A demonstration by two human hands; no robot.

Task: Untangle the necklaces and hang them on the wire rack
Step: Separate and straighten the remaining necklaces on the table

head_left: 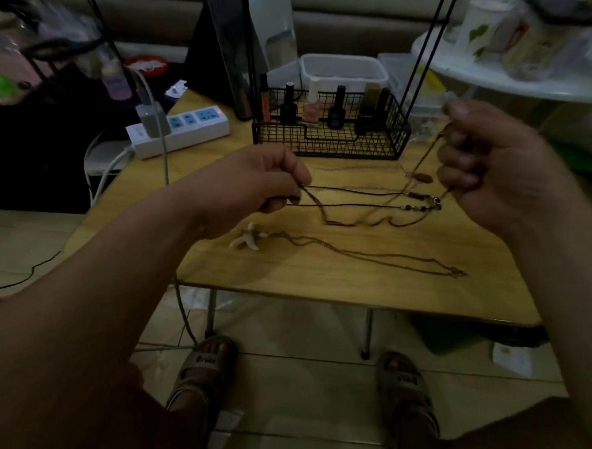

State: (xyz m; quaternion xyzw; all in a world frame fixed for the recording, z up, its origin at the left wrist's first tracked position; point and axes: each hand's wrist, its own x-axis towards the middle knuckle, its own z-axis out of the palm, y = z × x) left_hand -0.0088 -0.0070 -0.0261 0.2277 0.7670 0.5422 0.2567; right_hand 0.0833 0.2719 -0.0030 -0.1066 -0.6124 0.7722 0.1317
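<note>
My left hand (251, 182) pinches the left ends of dark cords just above the wooden table (324, 271). My right hand (490, 166) is closed on the other end of a cord that slants up from the table. Between the two hands stretches a dark beaded necklace (420, 202) with small beads near the right. A thin chain with a white starfish pendant (250, 238) lies loose on the table in front. A pale chain (350, 167) lies further back. The black wire rack (331, 133) stands at the table's far side, its thin uprights rising out of view.
Nail polish bottles (336, 109) fill the rack's basket. A white power strip (183, 130) with cables sits at the table's left corner. A clear plastic box (345, 70) stands behind the rack. A white round table (520, 71) with jars is at right. My sandalled feet (206, 373) stand under the table edge.
</note>
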